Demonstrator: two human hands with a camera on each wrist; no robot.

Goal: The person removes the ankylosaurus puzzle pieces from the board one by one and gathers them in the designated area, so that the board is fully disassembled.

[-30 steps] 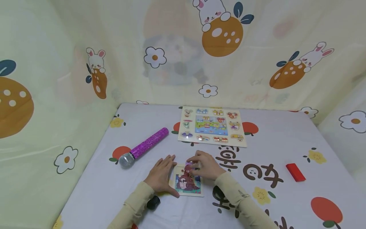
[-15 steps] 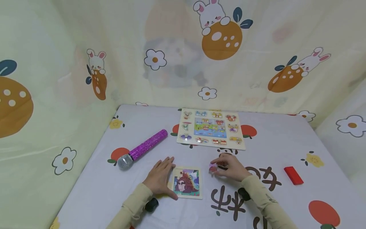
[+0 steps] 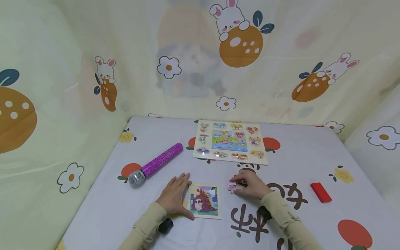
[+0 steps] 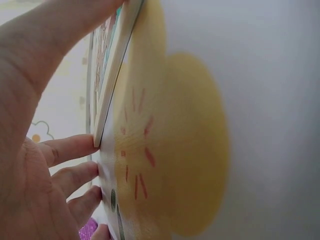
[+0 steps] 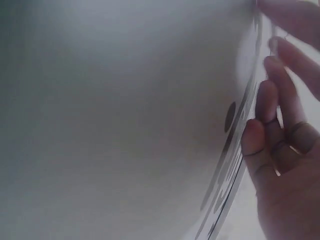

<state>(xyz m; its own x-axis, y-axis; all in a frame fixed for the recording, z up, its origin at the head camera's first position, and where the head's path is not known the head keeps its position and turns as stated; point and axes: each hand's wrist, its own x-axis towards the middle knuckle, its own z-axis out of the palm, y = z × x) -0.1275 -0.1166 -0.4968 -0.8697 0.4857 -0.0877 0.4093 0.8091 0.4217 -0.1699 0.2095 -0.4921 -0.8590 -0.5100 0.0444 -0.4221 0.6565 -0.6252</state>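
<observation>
A small square wooden jigsaw puzzle (image 3: pixel 219 205) with a brown dinosaur picture lies on the table; bare wood shows at its upper left corner. My left hand (image 3: pixel 175 196) rests at its left side, fingers spread and thumb along the lower edge. In the left wrist view, a fingertip touches the puzzle's wooden edge (image 4: pixel 111 87). To the right of the board, my right hand (image 3: pixel 252 184) pinches a pinkish-purple jigsaw piece (image 3: pixel 231 187) between thumb and fingers, at or just above the cloth. The right wrist view shows the curled fingers (image 5: pixel 267 100), with the piece mostly hidden.
A larger wooden picture board (image 3: pixel 199 139) with knobbed pieces lies at the back. A purple glittery microphone (image 3: pixel 160 160) is at the left, and a red block (image 3: pixel 321 192) at the right. A patterned curtain (image 3: pixel 193 83) hangs behind the table.
My right hand has moved right, off the puzzle, carrying the jigsaw piece. Over the last half second the piece has turned in the fingers. My left hand has stayed in place.
</observation>
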